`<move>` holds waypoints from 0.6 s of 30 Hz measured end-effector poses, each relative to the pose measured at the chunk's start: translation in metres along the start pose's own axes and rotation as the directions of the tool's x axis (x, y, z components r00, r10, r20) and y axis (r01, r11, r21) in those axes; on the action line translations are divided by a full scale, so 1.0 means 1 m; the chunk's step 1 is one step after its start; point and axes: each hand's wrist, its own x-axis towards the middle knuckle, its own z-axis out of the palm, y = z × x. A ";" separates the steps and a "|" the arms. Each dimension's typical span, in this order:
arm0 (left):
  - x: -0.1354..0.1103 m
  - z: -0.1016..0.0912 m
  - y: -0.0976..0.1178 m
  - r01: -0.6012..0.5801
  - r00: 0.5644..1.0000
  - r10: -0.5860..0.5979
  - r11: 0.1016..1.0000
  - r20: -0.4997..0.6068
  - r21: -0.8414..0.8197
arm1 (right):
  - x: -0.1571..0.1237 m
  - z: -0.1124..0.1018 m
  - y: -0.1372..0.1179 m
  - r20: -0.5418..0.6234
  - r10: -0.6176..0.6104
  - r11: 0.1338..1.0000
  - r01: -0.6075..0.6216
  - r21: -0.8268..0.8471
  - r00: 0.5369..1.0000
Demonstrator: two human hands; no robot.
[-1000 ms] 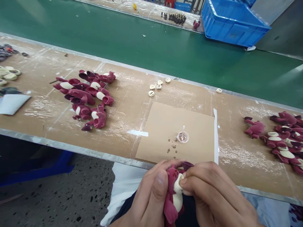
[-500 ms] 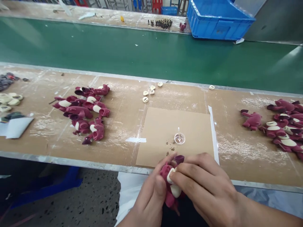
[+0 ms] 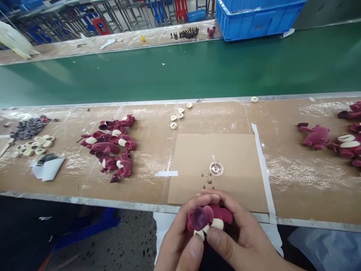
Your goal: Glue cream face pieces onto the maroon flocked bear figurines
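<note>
I've got the maroon flocked toy (image 3: 210, 220) lying crosswise, its dark round end toward my left hand (image 3: 177, 239); my right hand (image 3: 239, 241) closes around the other end; both hold it just past the near edge of the counter (image 3: 84, 199), below the cardboard sheet (image 3: 197, 162).

Cardboard-topped workbench (image 3: 290, 203) — metal-edged
Maroon flocked figures (image 3: 105, 148) lie heaped either side of a tan cardboard sheet (image 3: 191, 165) — cream pieces (image 3: 174, 125) just beyond.

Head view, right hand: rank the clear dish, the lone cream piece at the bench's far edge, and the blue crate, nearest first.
From the right hand:
1. Clear round dish, on the cardboard sheet, ahead of the hand.
2. Cream piece, at the workbench's far edge.
3. Blue plastic crate, beyond the green belt.
</note>
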 end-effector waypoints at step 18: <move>-0.003 0.006 -0.018 0.125 0.989 -0.139 0.970 -0.054 -0.207 | 0.001 0.013 -0.013 -0.032 0.002 0.975 0.005 0.224 0.999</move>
